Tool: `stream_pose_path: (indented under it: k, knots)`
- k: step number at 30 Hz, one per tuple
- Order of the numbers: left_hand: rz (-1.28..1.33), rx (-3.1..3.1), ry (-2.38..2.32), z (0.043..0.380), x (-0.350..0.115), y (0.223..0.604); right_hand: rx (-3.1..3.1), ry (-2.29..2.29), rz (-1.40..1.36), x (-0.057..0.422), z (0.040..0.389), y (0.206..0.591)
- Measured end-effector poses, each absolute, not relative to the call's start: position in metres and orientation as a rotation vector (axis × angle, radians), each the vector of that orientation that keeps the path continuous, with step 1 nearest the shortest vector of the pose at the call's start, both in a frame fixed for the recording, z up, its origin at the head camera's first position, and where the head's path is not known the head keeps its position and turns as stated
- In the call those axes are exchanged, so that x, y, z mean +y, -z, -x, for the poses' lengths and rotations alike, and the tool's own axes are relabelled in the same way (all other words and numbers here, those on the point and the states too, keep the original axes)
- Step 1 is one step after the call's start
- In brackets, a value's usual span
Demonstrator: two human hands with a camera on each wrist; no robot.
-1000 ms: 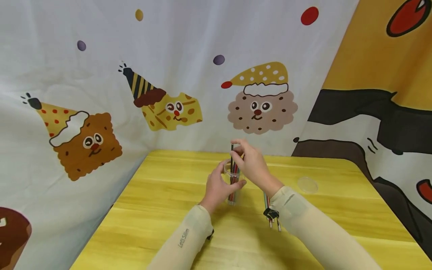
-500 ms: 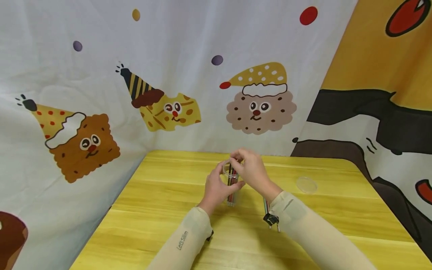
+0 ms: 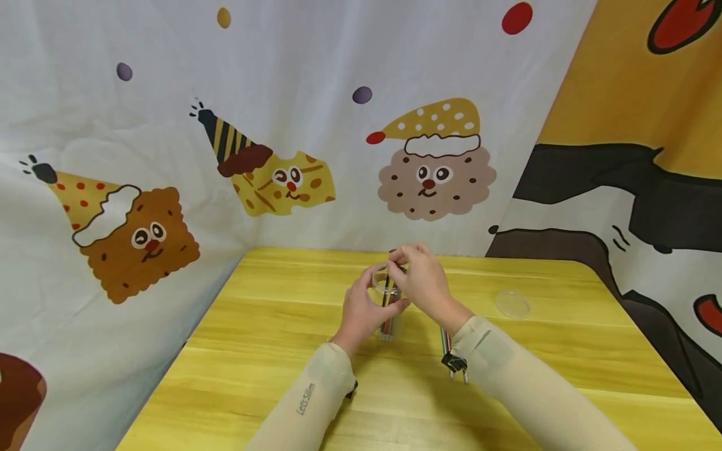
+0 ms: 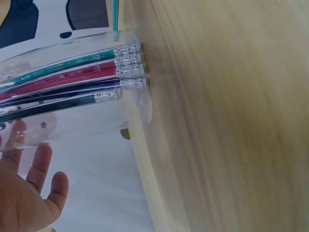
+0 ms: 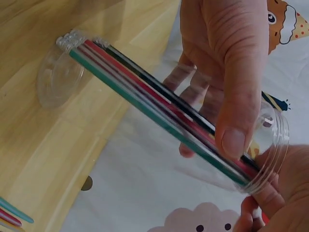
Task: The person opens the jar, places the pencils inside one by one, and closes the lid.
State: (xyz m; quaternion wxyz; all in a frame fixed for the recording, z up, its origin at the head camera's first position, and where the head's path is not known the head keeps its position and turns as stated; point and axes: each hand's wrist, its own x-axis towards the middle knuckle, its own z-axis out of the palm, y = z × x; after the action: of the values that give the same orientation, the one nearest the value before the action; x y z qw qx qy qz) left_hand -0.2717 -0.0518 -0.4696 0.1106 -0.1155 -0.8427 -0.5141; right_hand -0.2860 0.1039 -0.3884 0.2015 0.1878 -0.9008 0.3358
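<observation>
My left hand (image 3: 363,310) grips a clear plastic jar (image 3: 379,277), its thumb across the front and fingers behind. Inside stand several pencils: green (image 4: 67,65), red (image 4: 82,76), dark blue (image 4: 96,87) and black (image 4: 63,107). Their metal-banded ends point down; the black one stops short of the base, higher than the others. At the jar's mouth my right hand (image 3: 420,275) pinches a dark pencil with thumb and fingertips. In the right wrist view its fingers (image 5: 268,195) lie right at the threaded rim, hiding the pencil tops.
A round clear lid (image 3: 513,305) lies to the right on the yellow wood-grain table (image 3: 271,326). More pencils (image 3: 446,341) lie partly under my right forearm, beside a small black piece (image 3: 453,361) at the cuff. A cartoon-printed cloth (image 3: 316,75) hangs behind the table.
My right hand has come down to the jar's mouth, lowering the dark pencil from where it stood tall above the rim. My left hand keeps its grip on the jar.
</observation>
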Motion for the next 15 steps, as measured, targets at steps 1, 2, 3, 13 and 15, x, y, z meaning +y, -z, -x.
stream_pose_path:
  k: [1, 2, 3, 13, 15]
  knots:
    - [0.343, -2.471, 1.512, 0.2719, -0.0515, 0.4698, -2.511, -0.934, -0.512, 0.1035, 0.2854, 0.3886]
    - [0.345, -2.469, 1.511, 0.2721, -0.0511, 0.4699, -2.503, -0.924, -0.499, 0.1031, 0.2847, 0.3887]
    - [0.35, -2.463, 1.515, 0.2723, -0.0507, 0.4697, -2.493, -0.914, -0.486, 0.1026, 0.2838, 0.3887]
    - [0.338, -2.456, 1.543, 0.2718, -0.0507, 0.4701, -2.364, -0.824, -0.477, 0.1002, 0.28, 0.3933]
    - [0.325, -2.467, 1.548, 0.2712, -0.051, 0.4698, -2.391, -0.786, -0.481, 0.0998, 0.2799, 0.3921]
